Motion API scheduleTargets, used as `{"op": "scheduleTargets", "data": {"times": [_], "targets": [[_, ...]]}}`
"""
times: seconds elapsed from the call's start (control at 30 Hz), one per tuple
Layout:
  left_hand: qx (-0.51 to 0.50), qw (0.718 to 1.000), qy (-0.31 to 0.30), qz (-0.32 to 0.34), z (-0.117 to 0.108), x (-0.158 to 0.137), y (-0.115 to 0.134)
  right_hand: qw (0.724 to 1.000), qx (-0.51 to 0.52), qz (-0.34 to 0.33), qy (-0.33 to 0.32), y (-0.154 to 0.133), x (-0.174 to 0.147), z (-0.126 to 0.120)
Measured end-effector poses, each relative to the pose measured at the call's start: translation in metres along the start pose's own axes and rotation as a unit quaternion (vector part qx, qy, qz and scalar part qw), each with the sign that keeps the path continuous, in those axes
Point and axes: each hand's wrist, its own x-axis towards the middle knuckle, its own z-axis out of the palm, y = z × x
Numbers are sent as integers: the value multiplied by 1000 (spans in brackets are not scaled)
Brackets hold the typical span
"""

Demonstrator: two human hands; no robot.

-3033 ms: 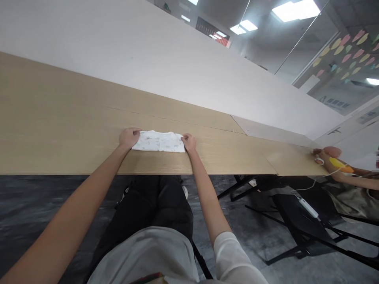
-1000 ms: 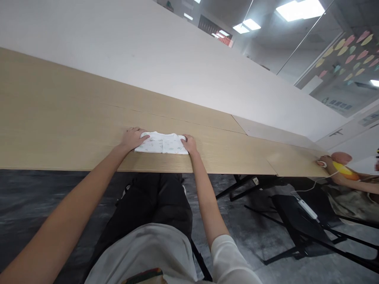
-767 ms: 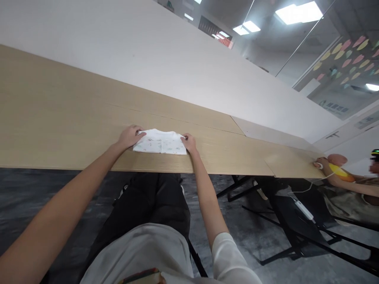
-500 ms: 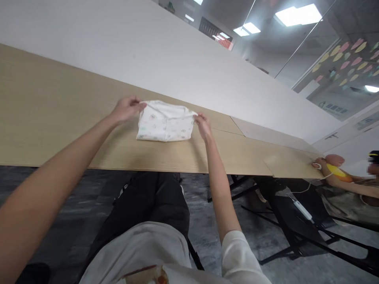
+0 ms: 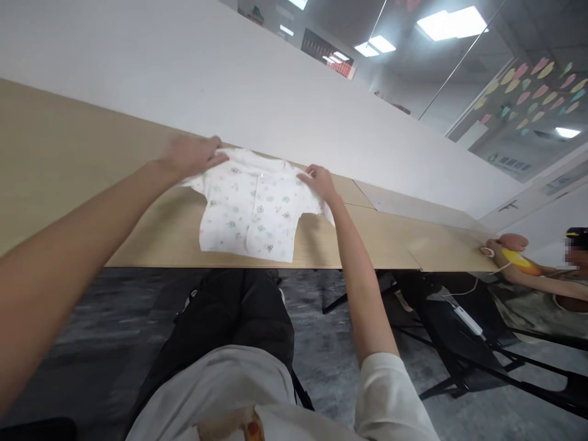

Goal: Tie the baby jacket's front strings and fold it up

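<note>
A small white baby shirt (image 5: 250,208) with a faint scattered print and short sleeves hangs unfolded between my hands, over the wooden table. My left hand (image 5: 195,153), a little blurred, pinches its shoulder on the left. At the other shoulder my right hand (image 5: 320,182) grips the cloth between thumb and fingers. The collar lies toward the wall, and the lower hem comes close to the table's front edge. Whether the hem touches the tabletop I cannot tell.
The long wooden table (image 5: 381,239) runs along a white wall (image 5: 184,67) with glass above. At the far right another person's hand (image 5: 495,247) is by a doll (image 5: 519,251) in yellow. Black folding chairs (image 5: 450,337) stand below on the right.
The shirt was folded into a compact bundle; now its body has dropped open toward me and the sleeves spread sideways. My hands still hold the shoulders, the right slightly farther right.
</note>
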Motion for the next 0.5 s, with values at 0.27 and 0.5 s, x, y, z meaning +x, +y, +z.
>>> {"op": "scheduleTargets", "data": {"times": [0.27, 0.5], "targets": [[97, 984, -151, -6, 101, -49, -43, 965, -172, 136, -142, 45, -53, 83], [28, 968, -205, -143, 100, -60, -96, 956, -148, 190, -167, 73, -75, 53]]}}
